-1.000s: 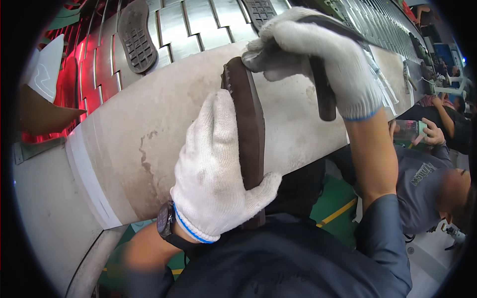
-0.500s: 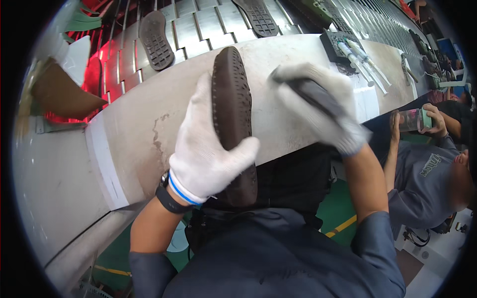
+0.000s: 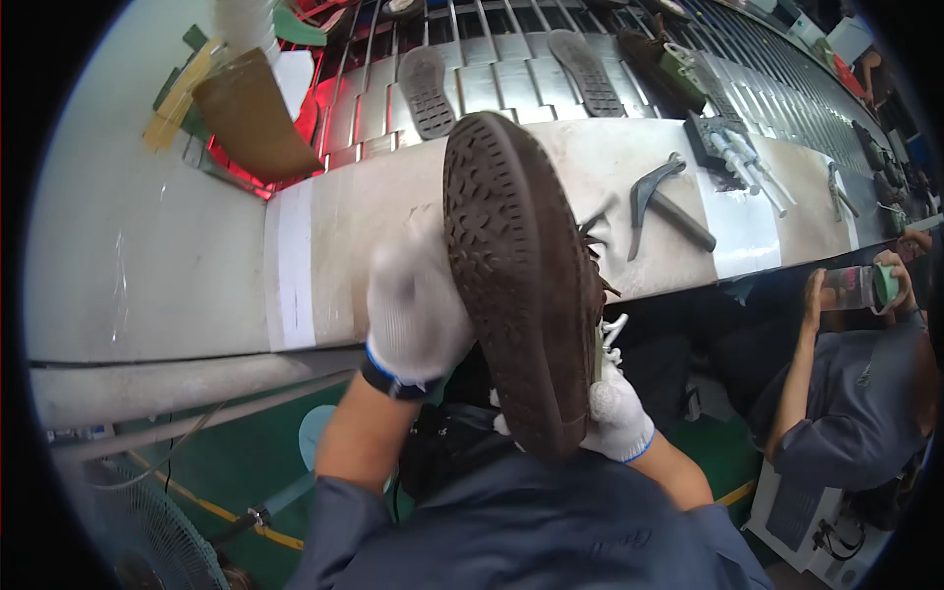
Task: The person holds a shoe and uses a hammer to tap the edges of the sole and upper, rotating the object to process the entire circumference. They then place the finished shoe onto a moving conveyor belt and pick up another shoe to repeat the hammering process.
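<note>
A dark brown lace-up shoe (image 3: 546,295) is held in front of me, toe pointing away, its patterned sole turned up and to the left. Dark laces and a paler lace show along its right side. My right hand (image 3: 618,418), in a white knit glove, is closed round the shoe's right side near the heel; part of the fingers is hidden behind it. My left hand (image 3: 418,305), also gloved, is beside the sole's left edge, its fingers smeared by motion. A metal tool like shoemaker's pincers, with dark handles (image 3: 678,218), lies on the bench to the right.
The pale bench (image 3: 383,192) runs across in front of me. Beyond it, a slatted metal conveyor (image 3: 501,74) carries shoe soles (image 3: 426,93) and shoes. A black block (image 3: 713,147) with syringe-like tubes stands at the right. Another person's hand (image 3: 814,303) holds a clear, green-lidded container.
The dark tool that was in my right hand now lies on the bench. My right hand has moved onto the shoe. More sole pattern faces me. My view has shifted.
</note>
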`<control>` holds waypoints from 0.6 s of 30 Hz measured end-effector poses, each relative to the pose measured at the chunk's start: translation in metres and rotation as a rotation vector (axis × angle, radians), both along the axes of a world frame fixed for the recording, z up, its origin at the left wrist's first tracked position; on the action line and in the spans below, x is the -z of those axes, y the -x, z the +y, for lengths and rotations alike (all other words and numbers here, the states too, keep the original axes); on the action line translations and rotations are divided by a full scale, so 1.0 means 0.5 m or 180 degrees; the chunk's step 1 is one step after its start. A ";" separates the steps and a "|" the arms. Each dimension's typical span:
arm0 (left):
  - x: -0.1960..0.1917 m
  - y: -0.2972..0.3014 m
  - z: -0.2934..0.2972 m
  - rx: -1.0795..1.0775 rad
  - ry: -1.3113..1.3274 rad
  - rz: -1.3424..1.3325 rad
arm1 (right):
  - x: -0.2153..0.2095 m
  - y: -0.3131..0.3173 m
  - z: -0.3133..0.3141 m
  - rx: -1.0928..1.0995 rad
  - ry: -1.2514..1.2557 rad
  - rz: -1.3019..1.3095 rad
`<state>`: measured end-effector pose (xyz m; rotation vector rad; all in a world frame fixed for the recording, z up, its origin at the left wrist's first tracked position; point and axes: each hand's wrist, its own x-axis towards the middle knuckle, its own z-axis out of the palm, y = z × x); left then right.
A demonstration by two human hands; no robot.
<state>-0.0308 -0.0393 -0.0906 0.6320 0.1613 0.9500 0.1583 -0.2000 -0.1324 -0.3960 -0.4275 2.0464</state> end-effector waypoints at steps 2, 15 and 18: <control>0.006 0.000 0.044 -0.0232 0.0632 0.0059 | 0.011 0.015 -0.029 0.0229 -0.0008 -0.0256; 0.014 -0.044 0.011 -0.0159 0.0605 -0.0671 | 0.033 -0.025 -0.081 -0.0108 -0.0871 -0.2440; 0.021 -0.062 -0.002 0.0382 -0.0474 -0.1075 | 0.023 -0.048 -0.083 -0.0050 -0.0523 -0.2088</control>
